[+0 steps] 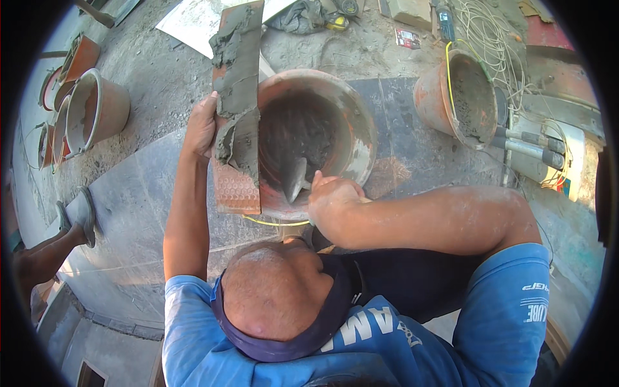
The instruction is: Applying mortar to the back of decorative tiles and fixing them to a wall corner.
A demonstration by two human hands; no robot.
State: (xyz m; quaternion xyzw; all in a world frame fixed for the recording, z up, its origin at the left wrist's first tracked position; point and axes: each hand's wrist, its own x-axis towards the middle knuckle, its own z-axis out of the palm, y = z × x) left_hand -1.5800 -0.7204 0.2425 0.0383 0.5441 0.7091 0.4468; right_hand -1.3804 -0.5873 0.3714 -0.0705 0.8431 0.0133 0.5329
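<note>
My left hand (203, 122) grips the left edge of a long, narrow reddish tile (237, 193). Grey mortar (237, 77) is spread thickly over its upper and middle parts, while the near end shows a bare, dimpled surface. The tile stretches over the left rim of a round tub (362, 135), which has wet grey mortar inside. Closed around its handle, my right hand (335, 203) holds a trowel (295, 180) at the tub's near side. The blade is coated grey and hangs over the tub, its point toward me. Fingers hide most of the handle.
A bucket (425, 97) containing mortar leans at the right, near coiled cables (493, 35). Several dirty buckets (116, 106) stand at the left. Another person's foot (84, 216) is on the dusty sheet (142, 193). A white board (187, 29) lies beyond the tile.
</note>
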